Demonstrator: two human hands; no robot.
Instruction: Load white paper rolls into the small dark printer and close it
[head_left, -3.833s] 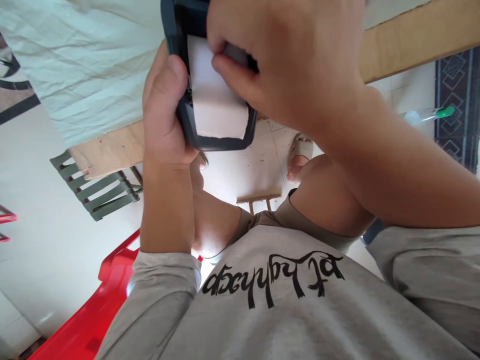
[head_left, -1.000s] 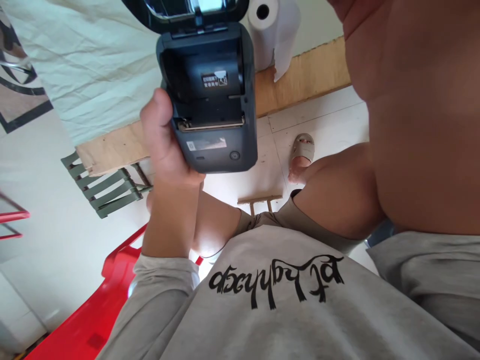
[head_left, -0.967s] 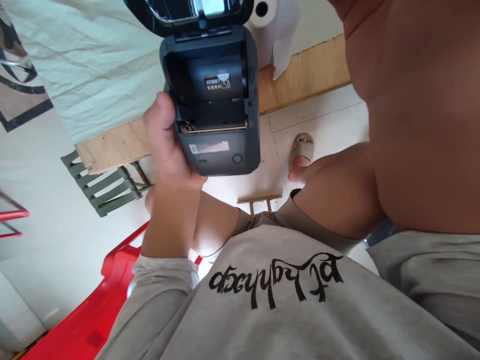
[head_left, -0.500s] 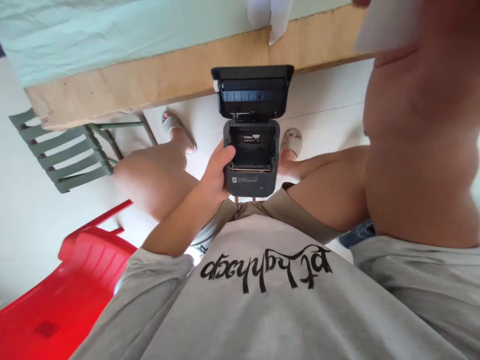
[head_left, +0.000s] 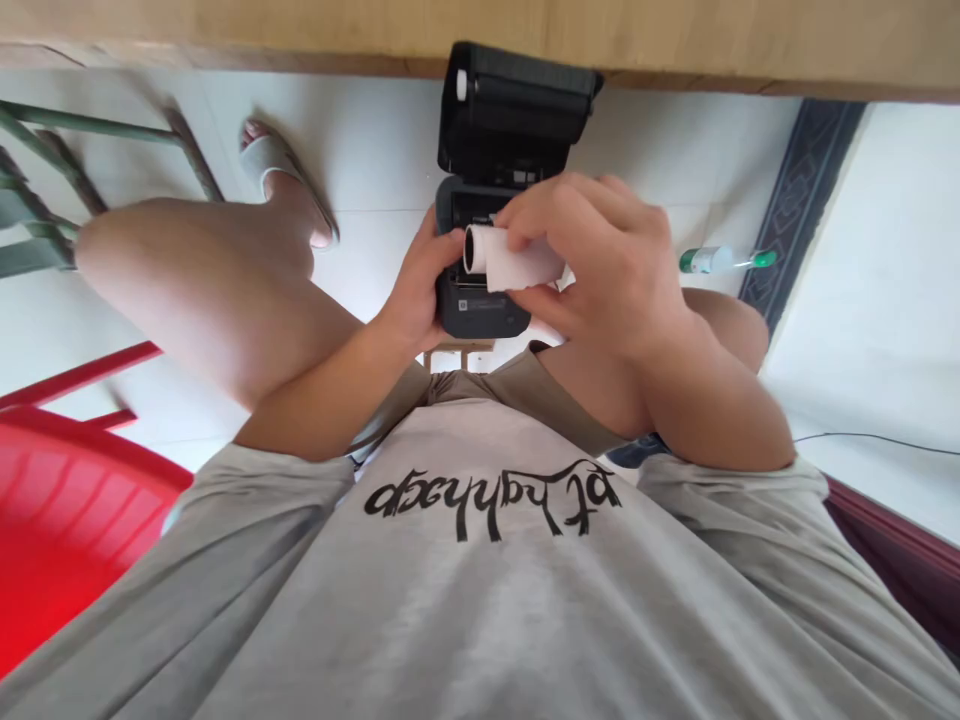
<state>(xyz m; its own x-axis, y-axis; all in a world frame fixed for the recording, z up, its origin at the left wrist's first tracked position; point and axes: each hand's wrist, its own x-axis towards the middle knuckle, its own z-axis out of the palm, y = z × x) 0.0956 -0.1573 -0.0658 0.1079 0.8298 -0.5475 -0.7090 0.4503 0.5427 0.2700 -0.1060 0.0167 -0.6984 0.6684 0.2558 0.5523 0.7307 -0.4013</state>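
Note:
A small dark printer with its lid flipped open sits low over my lap. My left hand grips its left side, thumb on the edge of the open bay. My right hand is closed on a small white paper roll, held lying sideways just above the open bay. Whether the roll touches the printer I cannot tell.
The wooden table edge runs along the top. A green slatted chair stands at left, a red plastic chair at lower left. A clear bottle with a green cap lies on the white tiled floor by a patterned rug.
My left hand brought the open printer down from near the table to my lap. My right hand came back into view with a paper roll and brought it over the open bay.

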